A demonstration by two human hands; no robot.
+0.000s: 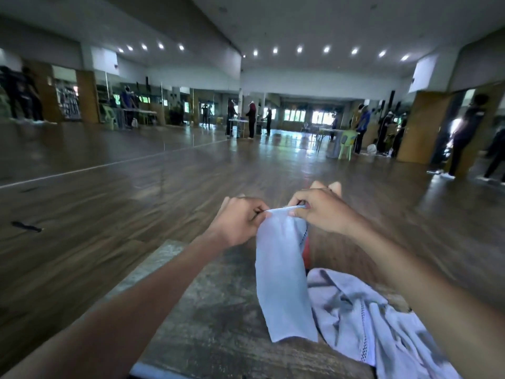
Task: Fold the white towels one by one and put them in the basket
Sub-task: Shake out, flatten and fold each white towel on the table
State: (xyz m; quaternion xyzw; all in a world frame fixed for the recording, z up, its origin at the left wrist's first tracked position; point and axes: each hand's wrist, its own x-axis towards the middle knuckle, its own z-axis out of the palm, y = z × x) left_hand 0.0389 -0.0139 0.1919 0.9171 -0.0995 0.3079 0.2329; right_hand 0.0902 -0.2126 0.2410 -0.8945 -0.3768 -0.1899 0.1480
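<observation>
**Towel hung lengthwise between both hands**

The left hand (pixel 240 220) and right hand (pixel 322 212) each pinched the top edge of one white towel (pixel 281 283), at its 9 and 3 o'clock corners, close together. Its long axis ran from 12 to 6 o'clock, with the free end over the table (pixel 213 310). The pile of towels (pixel 369 318) lay at 4 o'clock. Whether the red sliver (pixel 307 254) behind was the basket, I could not tell.

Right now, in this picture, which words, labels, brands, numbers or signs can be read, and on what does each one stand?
No text can be read.
The held towel, pinched by left hand and right hand: plain white, no label shows.
The towel pile on the table: dark dotted trim, no letters.
The far wall: anything there is too small and blurred to read.
</observation>
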